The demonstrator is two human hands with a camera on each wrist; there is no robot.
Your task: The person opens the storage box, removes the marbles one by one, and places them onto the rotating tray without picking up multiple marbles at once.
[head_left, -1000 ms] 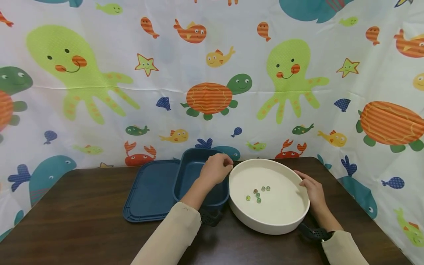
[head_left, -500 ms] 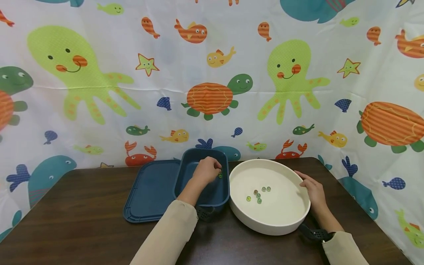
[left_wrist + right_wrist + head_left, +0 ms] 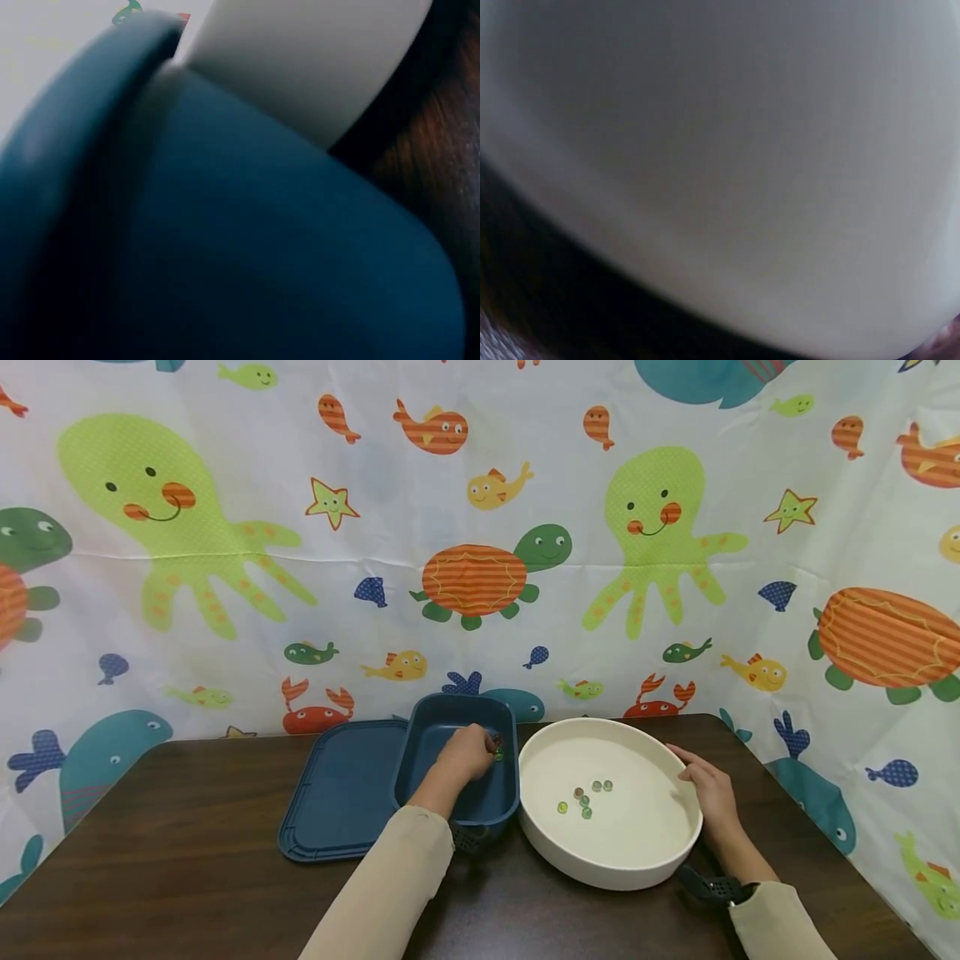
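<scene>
1. Left hand (image 3: pixel 467 753) inside blue bin (image 3: pixel 480 803), fingers pinching a marble (image 3: pixel 497 745).
2. Right hand (image 3: pixel 708 791) rests relaxed, grasping nothing, on white bowl (image 3: pixel 609 871) rim at 3 o'clock.
3. Five marbles (image 3: pixel 584 799) in bowl; lid (image 3: pixel 341 793) at bin's 9 o'clock on surface (image 3: pixel 187 893).

Your head view is bright and evenly lit — soft light from above, with faint shadows under the white bowl (image 3: pixel 611 860) at about 5 o'clock and beside the blue box (image 3: pixel 457 810). The dark table (image 3: pixel 187 893) carries a dull sheen at 7 o'clock. You get wide-angle bending toward 3 and 9 o'clock. Both wrist views are dim and badly out of focus — too close, only smeared blue and white surfaces, darkening toward 6 o'clock.
</scene>
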